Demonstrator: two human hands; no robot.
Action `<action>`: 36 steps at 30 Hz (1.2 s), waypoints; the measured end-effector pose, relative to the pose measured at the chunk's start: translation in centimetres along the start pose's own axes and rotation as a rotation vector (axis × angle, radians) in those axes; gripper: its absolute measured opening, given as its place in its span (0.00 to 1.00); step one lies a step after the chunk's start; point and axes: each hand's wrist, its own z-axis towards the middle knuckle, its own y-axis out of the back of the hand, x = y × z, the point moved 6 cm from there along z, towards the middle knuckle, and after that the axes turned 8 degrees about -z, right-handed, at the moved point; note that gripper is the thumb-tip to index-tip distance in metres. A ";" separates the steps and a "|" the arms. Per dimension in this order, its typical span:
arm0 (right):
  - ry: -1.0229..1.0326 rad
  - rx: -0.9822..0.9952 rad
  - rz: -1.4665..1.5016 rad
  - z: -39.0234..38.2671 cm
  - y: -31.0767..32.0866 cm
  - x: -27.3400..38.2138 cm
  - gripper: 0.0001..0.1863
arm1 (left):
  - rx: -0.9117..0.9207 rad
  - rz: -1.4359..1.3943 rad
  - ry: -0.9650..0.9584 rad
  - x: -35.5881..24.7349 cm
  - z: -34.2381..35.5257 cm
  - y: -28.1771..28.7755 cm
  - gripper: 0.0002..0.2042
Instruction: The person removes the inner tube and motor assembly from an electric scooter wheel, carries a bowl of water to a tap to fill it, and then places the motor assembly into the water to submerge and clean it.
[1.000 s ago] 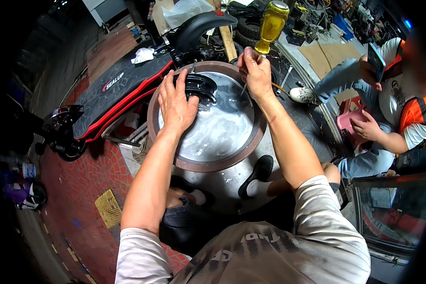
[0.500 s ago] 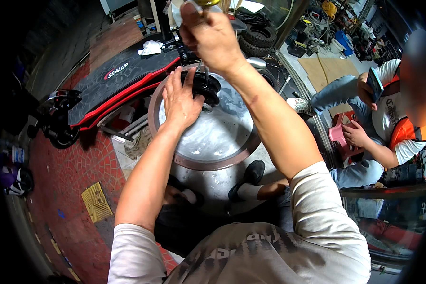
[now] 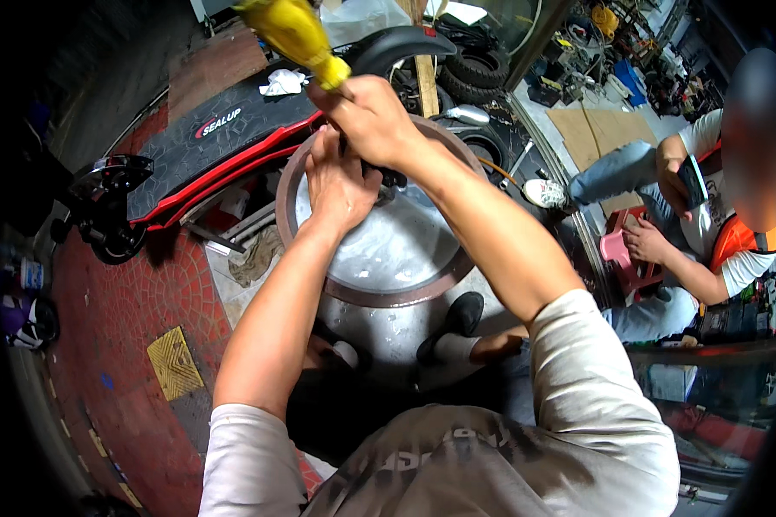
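Right hand (image 3: 372, 116) clamped in a fist around the shaft end of a screwdriver; its yellow handle (image 3: 295, 30) sticks up and to the left, above the knuckles. The shaft and tip are hidden under the hand.

Left hand (image 3: 338, 183) lies palm down on the drum (image 3: 388, 250), fingers together and pointing up, tips pressed against a small black part (image 3: 394, 178) at the drum's far edge. The part sits just below the right fist, mostly covered by both hands; its shape cannot be made out. Whether the left fingers grip it or only press on it, I cannot tell.

The drum is a round metal tub with a brownish rim (image 3: 379, 297) and a shiny lid-like top, standing between the person's legs. A black shoe (image 3: 457, 320) shows beside its lower wall.

Behind the drum lies a black and red scooter (image 3: 207, 138), deck tilted, with a white rag (image 3: 282, 82) on it. Tyres (image 3: 474, 73) are stacked at the back. Floor on the left is red brick paving (image 3: 138, 327) with 1 yellow tile (image 3: 174, 364).

On the right, another person (image 3: 707, 224) sits low on a pink stool (image 3: 616, 250), holding a phone (image 3: 691, 181).
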 end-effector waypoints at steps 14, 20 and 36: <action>-0.445 -0.106 0.305 -7.1 5.3 -8.6 0.26 | -0.036 -0.017 -0.029 -0.9 -0.4 0.4 0.41; -0.345 -0.542 0.354 -9.3 14.4 -6.1 0.30 | 0.000 -0.046 0.009 -1.1 -0.3 0.6 0.40; -1.302 -0.227 -0.546 -47.2 13.5 -26.3 0.25 | 0.001 0.002 -0.002 -0.5 -0.5 0.6 0.40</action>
